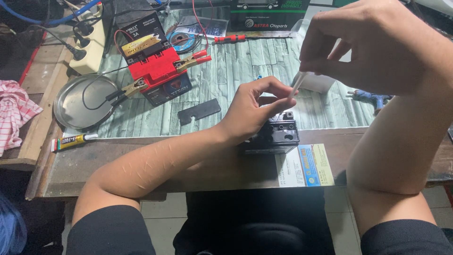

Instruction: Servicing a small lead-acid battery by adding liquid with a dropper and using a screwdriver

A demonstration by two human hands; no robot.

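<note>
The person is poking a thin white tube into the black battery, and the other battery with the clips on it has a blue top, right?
Not quite. The head view shows the other battery, the one with the clips on it, has a red top, not blue. The rest is right: the right hand holds a thin white tube down to the black battery, which the left hand steadies.

A dark green-and-white box (269, 14) stands at the bench's far edge — a blue-and-yellow leaflet (304, 165) lies nearest.

Black battery (276, 137), red battery (158, 71), red-checked cloth (16, 113)
</note>
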